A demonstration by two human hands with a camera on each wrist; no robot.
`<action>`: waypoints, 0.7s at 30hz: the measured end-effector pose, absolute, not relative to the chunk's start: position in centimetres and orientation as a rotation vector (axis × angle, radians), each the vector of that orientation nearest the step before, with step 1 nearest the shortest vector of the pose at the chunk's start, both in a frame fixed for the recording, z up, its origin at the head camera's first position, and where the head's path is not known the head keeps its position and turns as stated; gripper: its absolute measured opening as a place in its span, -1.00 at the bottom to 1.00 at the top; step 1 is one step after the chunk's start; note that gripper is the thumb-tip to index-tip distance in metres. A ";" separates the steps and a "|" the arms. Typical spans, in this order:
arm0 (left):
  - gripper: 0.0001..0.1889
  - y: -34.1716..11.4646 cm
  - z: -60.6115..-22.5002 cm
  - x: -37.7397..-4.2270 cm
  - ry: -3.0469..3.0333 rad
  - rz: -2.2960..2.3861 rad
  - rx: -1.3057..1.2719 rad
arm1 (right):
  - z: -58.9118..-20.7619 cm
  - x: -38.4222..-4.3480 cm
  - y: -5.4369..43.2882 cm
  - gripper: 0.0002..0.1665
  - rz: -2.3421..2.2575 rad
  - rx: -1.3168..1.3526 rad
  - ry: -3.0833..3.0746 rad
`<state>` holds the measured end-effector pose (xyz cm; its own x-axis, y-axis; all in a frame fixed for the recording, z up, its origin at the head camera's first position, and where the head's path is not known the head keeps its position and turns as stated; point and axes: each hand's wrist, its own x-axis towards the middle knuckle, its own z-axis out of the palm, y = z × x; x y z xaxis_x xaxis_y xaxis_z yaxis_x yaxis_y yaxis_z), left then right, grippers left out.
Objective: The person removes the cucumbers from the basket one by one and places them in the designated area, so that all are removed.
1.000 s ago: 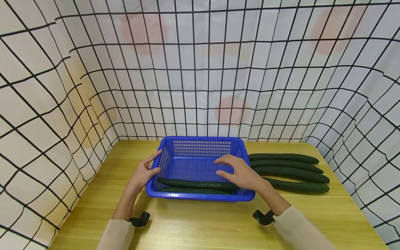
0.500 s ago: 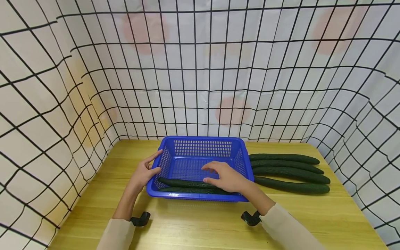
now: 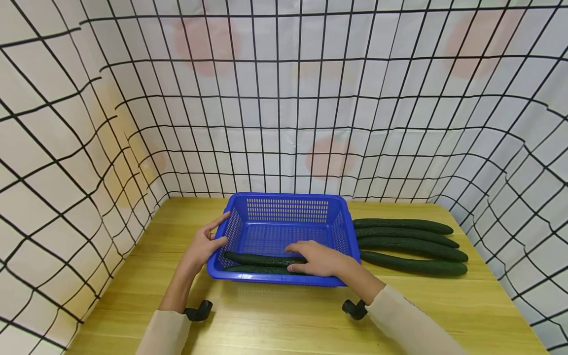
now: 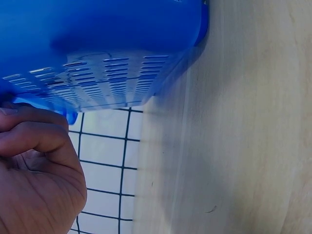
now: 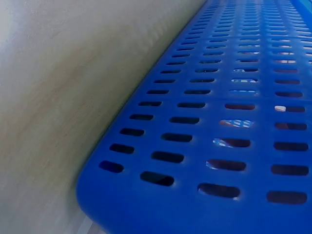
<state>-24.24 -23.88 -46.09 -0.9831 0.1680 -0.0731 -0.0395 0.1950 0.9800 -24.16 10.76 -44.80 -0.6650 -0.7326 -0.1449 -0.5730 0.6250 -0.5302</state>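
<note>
A blue plastic basket (image 3: 290,196) with slotted walls stands on the table. Two dark green cucumbers lie along its near side: one cucumber (image 3: 262,259) a little farther in, the other cucumber (image 3: 255,269) against the near wall. My left hand (image 3: 200,249) grips the basket's left rim, thumb and index finger on the edge; its curled fingers show beside the slotted wall in the left wrist view. My right hand (image 3: 321,259) reaches inside over the right part of the cucumbers, thumb and fingers on either side of the farther-in one. The right wrist view has only the basket's outer wall (image 5: 195,102).
Several more cucumbers (image 3: 412,246) lie side by side on the wooden table (image 3: 275,320), right of the basket. A white sheet behind black wire mesh (image 3: 284,113) encloses the back and sides. A black wrist camera (image 3: 199,311) hangs at the left wrist.
My right hand has moved left and down inside the basket, from above its right end onto the farther-in cucumber. My left hand has stayed on the rim.
</note>
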 end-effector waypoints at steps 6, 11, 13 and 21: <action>-0.19 -23.9 -46.3 -24.4 2.302 1.895 0.115 | -44.8 -24.1 10.8 -0.31 -0.566 -0.992 2.484; -0.19 -23.9 -46.4 -24.4 2.304 1.889 0.117 | -45.0 -24.2 10.7 -0.40 -0.495 -1.041 2.604; -0.19 -23.9 -46.4 -24.4 2.301 1.886 0.123 | -45.1 -24.2 10.6 -0.47 -0.502 -1.064 2.625; -0.18 -23.8 -46.2 -24.3 2.305 1.890 0.115 | -44.8 -24.2 10.5 -0.53 -0.659 -1.032 2.518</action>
